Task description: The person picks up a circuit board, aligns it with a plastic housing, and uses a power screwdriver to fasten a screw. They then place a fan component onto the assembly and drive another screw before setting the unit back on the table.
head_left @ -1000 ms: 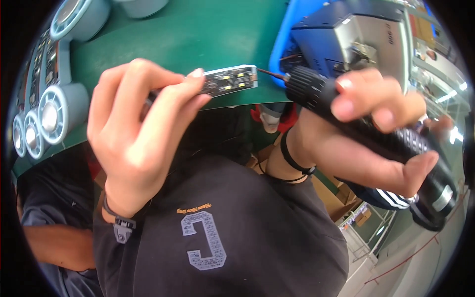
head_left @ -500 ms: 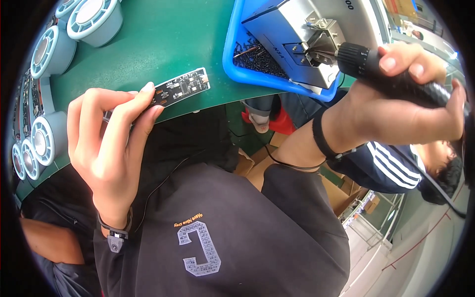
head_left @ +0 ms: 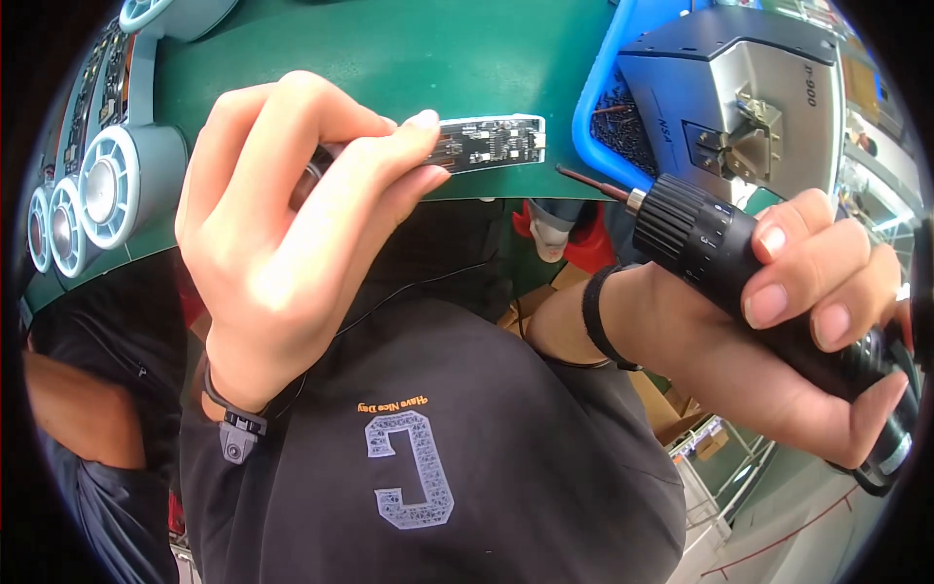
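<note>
My left hand [head_left: 292, 224] pinches a small black circuit board [head_left: 501, 141] with a pale rim by its left end, between thumb and fingers. The board is held up over the front edge of the green table. My right hand [head_left: 817, 282] is wrapped around a black electric screwdriver [head_left: 691, 229] with a ribbed collar. Its thin bit points up and left, and the tip is a short way right of the board, not touching it. A dark end shows on the bit, but whether it carries a screw is too small to tell.
On the right a blue tray [head_left: 589, 117] holds many small black screws [head_left: 628, 127] and a grey screw feeder [head_left: 720, 88]. Light-blue round-grilled speaker housings [head_left: 107, 180] stand along the left of the green table [head_left: 389, 49]. Another person's forearm [head_left: 83, 414] is at lower left.
The screwdriver bit has come away from the screw feeder and swung toward the board. My left hand has brought the board up and to the right. The whole view has shifted.
</note>
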